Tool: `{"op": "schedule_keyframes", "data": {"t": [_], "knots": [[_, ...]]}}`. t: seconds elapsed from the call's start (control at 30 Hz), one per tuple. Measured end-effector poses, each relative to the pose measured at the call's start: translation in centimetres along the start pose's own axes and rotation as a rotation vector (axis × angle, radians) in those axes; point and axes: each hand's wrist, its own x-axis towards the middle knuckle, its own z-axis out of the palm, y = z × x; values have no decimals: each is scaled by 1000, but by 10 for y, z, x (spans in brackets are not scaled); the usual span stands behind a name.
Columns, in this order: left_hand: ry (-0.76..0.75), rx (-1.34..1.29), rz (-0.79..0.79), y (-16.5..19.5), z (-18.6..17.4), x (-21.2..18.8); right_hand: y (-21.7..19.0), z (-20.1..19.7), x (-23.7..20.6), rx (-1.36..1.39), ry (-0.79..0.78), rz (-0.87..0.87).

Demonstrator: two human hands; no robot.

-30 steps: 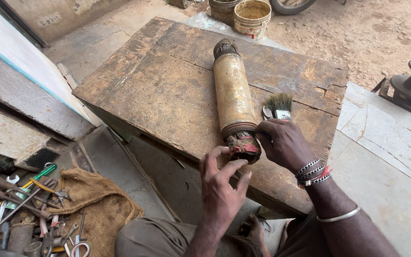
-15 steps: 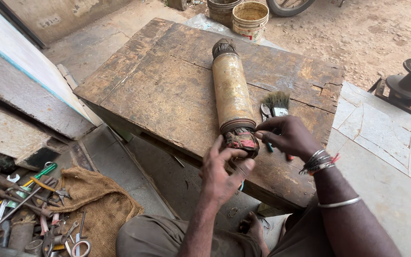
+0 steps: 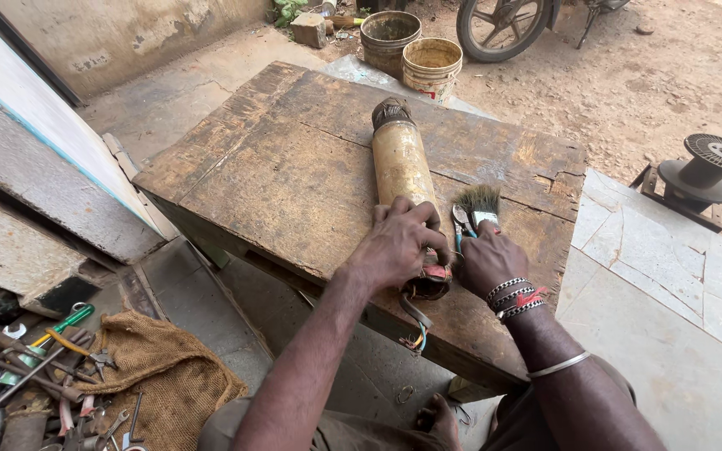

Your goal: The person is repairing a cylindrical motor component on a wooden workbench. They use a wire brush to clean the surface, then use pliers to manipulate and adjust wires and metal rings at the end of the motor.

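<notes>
Fingers of the left hand (image 3: 396,244) curled over the near end of a long yellowed motor cylinder (image 3: 403,167), apparently pinning it so it could not roll on the worn wooden workbench (image 3: 277,167). Just beside them, the right hand (image 3: 486,260) closed around a pair of pliers (image 3: 460,224) and the handle of a paintbrush (image 3: 480,204), bristles pointing away. Loose wires (image 3: 415,327) trailed below the left palm over the bench edge. Hand tools (image 3: 27,367) lay on burlap sacking (image 3: 169,376) far left.
</notes>
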Motion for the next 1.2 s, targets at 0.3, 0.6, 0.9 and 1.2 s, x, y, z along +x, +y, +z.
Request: {"op": "schedule_keyframes", "data": {"t": [0.3,0.6,0.9,1.2], "knots": [[-133,107,0,7,-4,7,4,18,4,134,86,-99],[119,-195,0,-17,31,4,43,-17,0,529,-310,160],[109,-270,-44,-16,25,5,103,19,-55,2052,-28,277],[92,-345,-61,-21,25,4,77,-11,-90,704,263,-33]]}}
